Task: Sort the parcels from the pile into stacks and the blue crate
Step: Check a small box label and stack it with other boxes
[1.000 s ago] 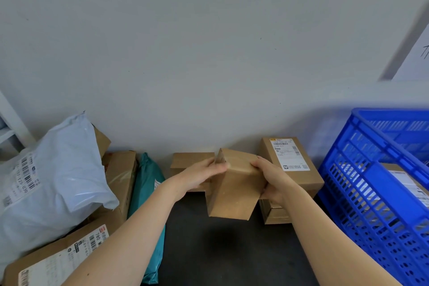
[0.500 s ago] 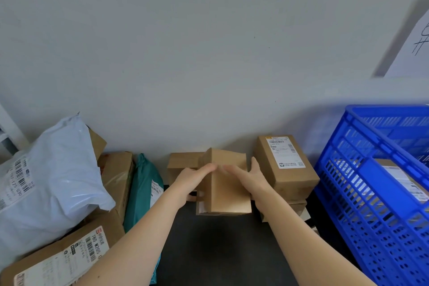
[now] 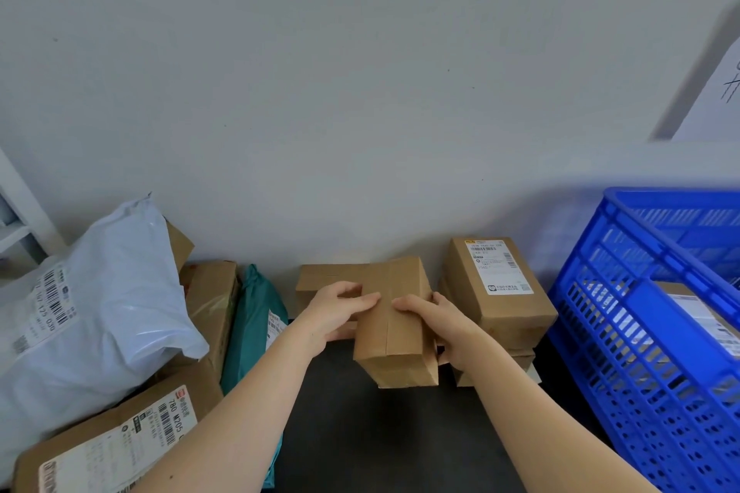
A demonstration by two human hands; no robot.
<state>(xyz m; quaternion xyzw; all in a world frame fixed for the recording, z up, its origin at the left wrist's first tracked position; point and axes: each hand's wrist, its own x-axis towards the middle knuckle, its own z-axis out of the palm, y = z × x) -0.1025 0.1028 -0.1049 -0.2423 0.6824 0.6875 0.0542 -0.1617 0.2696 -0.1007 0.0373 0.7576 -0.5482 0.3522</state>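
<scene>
Left hand and right hand are both clamped round the plain brown box, one per side. It's on the dark worktop by the wall, just left of the labelled box stack, with the blue crate further right.

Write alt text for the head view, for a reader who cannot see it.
The left hand and right hand grip a plain cardboard box near a grey wall. A stack of labelled boxes and a blue crate sit to its right; a parcel pile lies left.
</scene>
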